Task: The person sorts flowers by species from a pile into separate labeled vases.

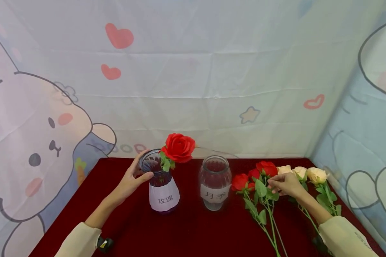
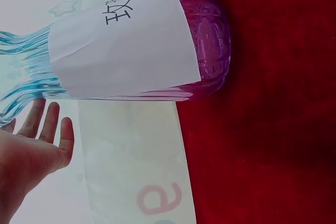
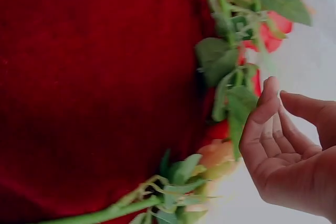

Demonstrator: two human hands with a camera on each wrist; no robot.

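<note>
My left hand (image 1: 132, 180) holds the neck of a blue-purple glass vase (image 1: 164, 196), thumb in front and fingers around the far side. White paper with dark characters wraps the vase. One red rose (image 1: 179, 147) stands in it, its bloom leaning over the right rim. In the left wrist view, fingers (image 2: 50, 121) of that hand reach the neck (image 2: 31, 77). My right hand (image 1: 287, 184) is over the leaves of several red roses (image 1: 266, 168) lying on the table. In the right wrist view its thumb and index fingertips come close together, and nothing shows between them.
A clear glass jar (image 1: 214, 178) with a paper label stands between the vase and the loose red roses. Several cream roses (image 1: 316, 175) lie at the far right. Dark red cloth (image 1: 193, 232) covers the table, with a printed curtain (image 1: 209, 71) behind.
</note>
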